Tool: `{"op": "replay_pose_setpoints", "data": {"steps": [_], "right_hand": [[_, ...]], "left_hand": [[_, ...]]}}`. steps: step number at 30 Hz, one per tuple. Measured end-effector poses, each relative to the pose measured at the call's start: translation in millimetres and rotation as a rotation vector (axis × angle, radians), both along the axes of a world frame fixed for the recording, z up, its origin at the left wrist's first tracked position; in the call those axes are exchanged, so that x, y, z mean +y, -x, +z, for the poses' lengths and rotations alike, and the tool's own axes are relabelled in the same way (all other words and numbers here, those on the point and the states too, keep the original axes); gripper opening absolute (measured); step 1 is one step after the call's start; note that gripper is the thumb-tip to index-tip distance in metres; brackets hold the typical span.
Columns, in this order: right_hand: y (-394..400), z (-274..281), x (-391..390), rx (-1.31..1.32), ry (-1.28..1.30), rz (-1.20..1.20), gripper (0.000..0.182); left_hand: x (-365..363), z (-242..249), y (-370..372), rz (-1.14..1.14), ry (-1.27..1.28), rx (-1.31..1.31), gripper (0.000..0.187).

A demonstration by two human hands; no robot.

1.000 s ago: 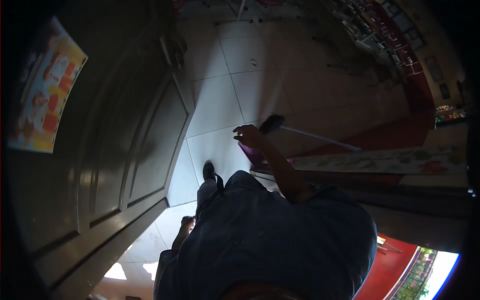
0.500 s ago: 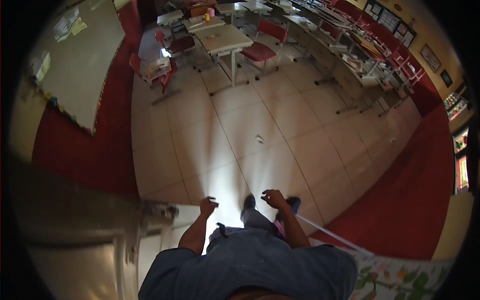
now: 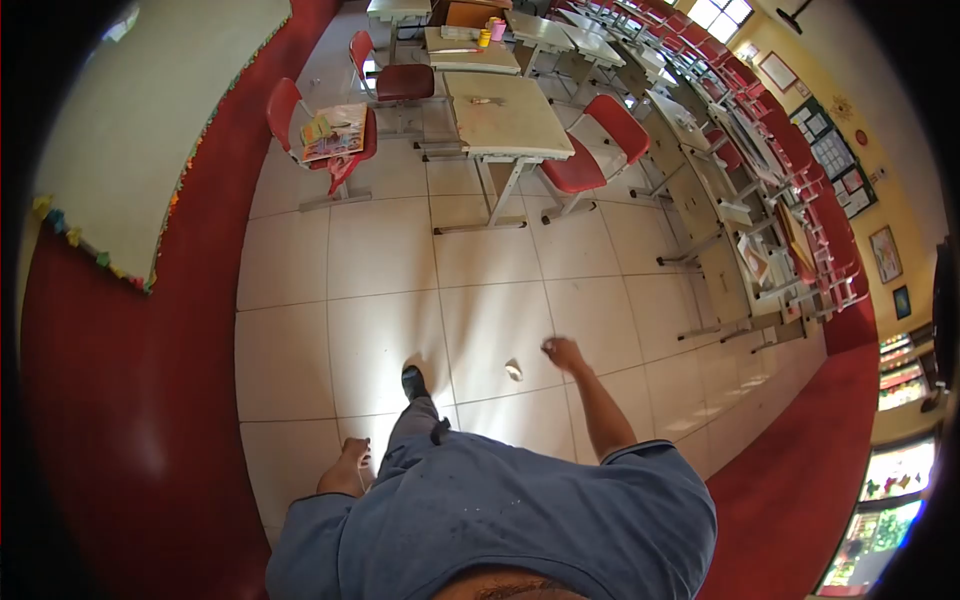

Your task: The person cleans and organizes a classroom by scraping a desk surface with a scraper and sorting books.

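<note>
My left hand (image 3: 354, 453) hangs low beside my left hip, over the tiled floor (image 3: 385, 345). Its fingers are apart and nothing is in them. Further forward on the right, my right hand (image 3: 562, 352) is held out above the floor with its fingers curled; what they hold, if anything, is too small to tell. A small pale crumpled thing (image 3: 513, 370) lies on the tiles, left of my right hand and not touched by it. One dark shoe (image 3: 413, 382) shows ahead of my body.
A desk (image 3: 508, 118) stands ahead, with a red chair (image 3: 575, 172) at its right. Another chair at the left bears books (image 3: 335, 133). Rows of desks and chairs line the right side. A red wall (image 3: 130, 400) runs along the left.
The desks and the pale thing on the floor are nearer. The door at the lower left has gone from view. My left hand has moved down and left; my right hand reaches further forward.
</note>
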State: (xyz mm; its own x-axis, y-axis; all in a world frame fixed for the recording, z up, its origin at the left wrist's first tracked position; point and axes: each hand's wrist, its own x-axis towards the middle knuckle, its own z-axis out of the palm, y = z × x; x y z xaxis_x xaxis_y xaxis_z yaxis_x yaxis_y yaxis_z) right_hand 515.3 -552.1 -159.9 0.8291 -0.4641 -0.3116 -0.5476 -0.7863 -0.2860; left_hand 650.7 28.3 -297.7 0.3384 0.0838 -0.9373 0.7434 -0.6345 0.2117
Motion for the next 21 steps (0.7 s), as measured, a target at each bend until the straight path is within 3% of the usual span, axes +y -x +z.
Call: {"op": "replay_pose_setpoints", "data": {"steps": [1, 2, 3, 4, 5, 6, 9, 10, 12, 13, 14, 15, 16, 17, 18, 20, 21], "right_hand": [[11, -25, -12, 0.042, -0.075, -0.038, 0.035], [27, -47, -20, 0.089, -0.114, 0.005, 0.034], [32, -58, -20, 0.264, -0.132, -0.002, 0.038], [45, -93, -26, 0.380, -0.196, -0.014, 0.034], [43, -95, -19, 0.369, -0.550, -0.394, 0.035], [24, -74, -2, 0.421, -0.638, -0.573, 0.029], [-40, -82, -2, 0.461, -0.755, -0.717, 0.022], [-71, -88, -6, 0.268, -0.859, -0.848, 0.020], [-155, -96, -36, 0.223, -0.781, -0.736, 0.018], [-209, -82, -62, 0.358, -0.606, -0.483, 0.018], [-255, -76, -87, 0.291, -0.705, -0.535, 0.022], [-291, -129, -128, 0.155, -0.413, -0.164, 0.032], [-337, -154, -162, 0.135, -0.204, -0.075, 0.036], [-387, -169, -200, 0.136, -0.189, -0.063, 0.033], [-448, -117, -224, 0.046, -0.166, -0.164, 0.032], [-540, -90, -286, -0.253, -0.084, -0.134, 0.030], [-589, -68, -313, -0.223, -0.067, -0.124, 0.029]], "left_hand": [[1, -97, -32, -0.035, 0.002, 0.086, 0.032], [-4, -102, -66, -0.019, 0.186, 0.052, 0.031], [-47, -45, -96, -0.057, 0.237, -0.107, 0.037], [-73, -34, -133, 0.022, 0.233, -0.147, 0.036], [-98, -25, -170, 0.031, 0.257, -0.219, 0.037], [-123, -17, -209, 0.021, 0.276, -0.254, 0.037], [-192, 12, -316, -0.112, 0.278, -0.311, 0.037], [-211, 12, -353, -0.203, 0.262, -0.321, 0.038], [-243, 14, -418, -0.266, 0.222, -0.351, 0.038], [-258, 15, -450, -0.289, 0.206, -0.370, 0.038], [-259, -1, -478, -0.267, 0.234, -0.389, 0.037], [-280, 5, -513, -0.255, 0.223, -0.359, 0.035], [-290, 13, -533, -0.240, 0.201, -0.312, 0.034], [-275, 24, -537, -0.228, 0.151, -0.241, 0.033], [-273, 30, -547, -0.225, 0.159, -0.283, 0.031], [-275, 46, -576, -0.284, 0.107, -0.292, 0.031], [-276, 52, -588, -0.312, 0.082, -0.275, 0.031]]}}
